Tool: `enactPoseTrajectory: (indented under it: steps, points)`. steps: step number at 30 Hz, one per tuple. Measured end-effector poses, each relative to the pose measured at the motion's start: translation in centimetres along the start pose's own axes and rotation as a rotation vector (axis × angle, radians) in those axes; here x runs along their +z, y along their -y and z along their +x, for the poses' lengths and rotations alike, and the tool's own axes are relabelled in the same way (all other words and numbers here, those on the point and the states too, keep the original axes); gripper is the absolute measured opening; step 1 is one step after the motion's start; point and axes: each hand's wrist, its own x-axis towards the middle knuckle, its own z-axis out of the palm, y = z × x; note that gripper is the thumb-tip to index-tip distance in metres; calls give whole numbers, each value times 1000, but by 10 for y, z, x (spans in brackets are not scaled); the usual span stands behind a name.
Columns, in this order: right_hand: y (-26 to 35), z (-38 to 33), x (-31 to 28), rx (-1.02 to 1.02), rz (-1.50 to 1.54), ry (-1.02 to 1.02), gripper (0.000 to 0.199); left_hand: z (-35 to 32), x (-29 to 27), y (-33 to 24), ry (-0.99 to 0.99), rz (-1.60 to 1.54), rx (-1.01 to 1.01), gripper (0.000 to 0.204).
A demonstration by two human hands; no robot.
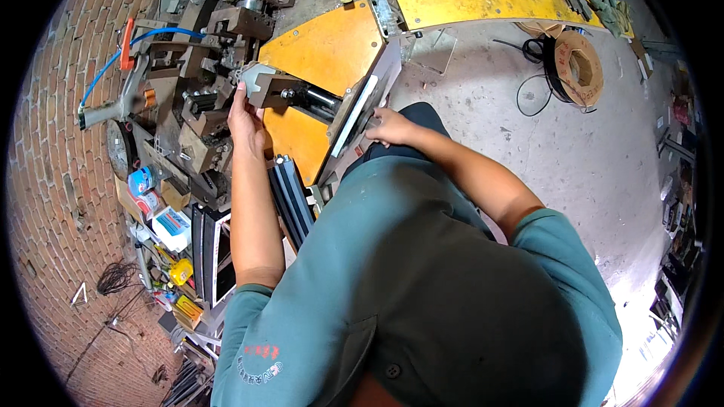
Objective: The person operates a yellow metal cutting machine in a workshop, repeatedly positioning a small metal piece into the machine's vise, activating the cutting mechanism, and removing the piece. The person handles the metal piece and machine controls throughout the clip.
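Observation:
My left hand (249,122) is closed on a pale grey metal piece (258,74), its thumb on the near face. The piece sits against a dark steel clamp block (271,92) at the left end of a black cylinder rod (317,99). That rod lies across the yellow table plate (324,49) of a machine. Along the plate's right side, my right hand (392,127) has its fingers curled at the edge, below a white strip (356,117). Whatever those fingers hold is hidden.
Steel clamps and blocks (253,22) crowd the machine's left side, with a blue hose (151,32) and orange lever (127,45). Dark grey bars (290,196) stand beside my left forearm. A yellow arm (483,0) reaches right. A cable spool (579,68) rests on the floor.

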Motion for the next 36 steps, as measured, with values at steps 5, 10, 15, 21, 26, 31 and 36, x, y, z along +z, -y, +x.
enactPoseTrajectory:
  steps: [5,10,15,21,26,31,36]
  points:
    - [-4,-13,22,-339,-518,-430,41,-1,3,0,38,-22,24,39]
    - [-13,6,-7,6,584,228,28,-6,8,-1,68,-45,28,34]
    - [-12,-13,23,-342,-621,-559,49,1,0,2,81,-48,7,35]
    - [-23,8,5,-161,-70,-126,40,-12,3,-7,53,31,-14,37]
    - [-11,10,0,11,-50,-26,49,-3,-6,-5,196,18,-98,42]
    - [15,-31,24,-288,-655,-459,51,-12,-10,-12,176,13,-183,48]
    - [-25,19,-7,-49,255,140,39,-22,21,-5,104,86,-68,55]
